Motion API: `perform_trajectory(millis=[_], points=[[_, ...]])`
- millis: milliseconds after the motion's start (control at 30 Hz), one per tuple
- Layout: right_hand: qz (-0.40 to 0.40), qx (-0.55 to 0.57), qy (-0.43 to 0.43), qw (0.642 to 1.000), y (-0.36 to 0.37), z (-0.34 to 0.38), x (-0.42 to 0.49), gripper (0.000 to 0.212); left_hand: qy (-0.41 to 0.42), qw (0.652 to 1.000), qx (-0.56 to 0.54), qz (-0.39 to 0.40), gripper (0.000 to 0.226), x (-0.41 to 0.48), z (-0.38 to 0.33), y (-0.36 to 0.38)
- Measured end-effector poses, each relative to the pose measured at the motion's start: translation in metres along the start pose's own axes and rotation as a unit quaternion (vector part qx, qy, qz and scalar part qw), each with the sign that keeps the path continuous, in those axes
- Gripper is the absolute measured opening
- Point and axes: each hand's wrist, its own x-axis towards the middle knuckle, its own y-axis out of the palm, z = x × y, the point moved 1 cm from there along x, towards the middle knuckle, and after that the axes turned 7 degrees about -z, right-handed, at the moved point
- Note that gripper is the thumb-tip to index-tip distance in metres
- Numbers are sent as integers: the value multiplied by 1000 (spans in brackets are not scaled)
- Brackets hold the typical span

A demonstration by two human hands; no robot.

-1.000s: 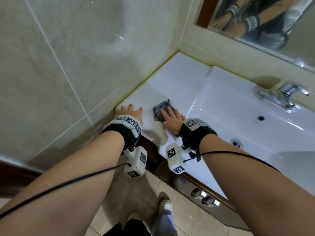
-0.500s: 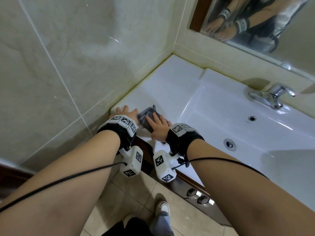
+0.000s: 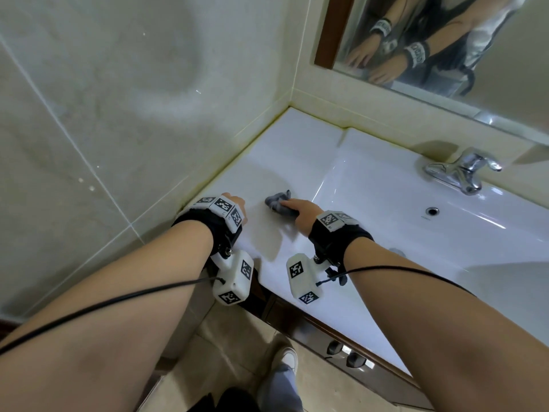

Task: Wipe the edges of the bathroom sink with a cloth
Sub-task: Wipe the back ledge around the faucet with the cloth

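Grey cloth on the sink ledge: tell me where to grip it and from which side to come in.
Probably the bunched far end of the grey cloth, which pokes out beyond the right hand pressing its near part onto the sink ledge. Come from above and pinch that raised crumple; the rest lies flat under the fingers, with little to grab.

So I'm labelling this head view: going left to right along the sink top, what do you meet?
left hand → grey cloth → right hand → overflow hole → chrome tap
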Motion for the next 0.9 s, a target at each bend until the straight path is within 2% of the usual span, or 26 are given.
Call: perform_trajectory(millis=[100, 233, 433, 667, 833, 900], points=[[-59, 95, 35, 993, -16, -18, 6, 50, 18, 1000, 7, -4, 52, 14, -16, -13], [-81, 171, 28, 982, -37, -42, 18, 50, 20, 999, -28, -20, 58, 39, -42, -32], [-117, 121, 64, 984, -83, -75, 56, 62, 32, 998, -51, -18, 64, 82, -92, -57], [-135, 163, 71, 975, -123, -117, 100, 70, 54, 995, -76, -15, 67, 130, -137, -74], [-175, 211, 64, 960, -137, -135, 120, 61, 73, 991, -108, -27, 66, 155, -155, -78], [-176, 199, 64, 962, -143, -141, 127, 66, 80, 989, -117, -28, 65, 163, -162, -79]])
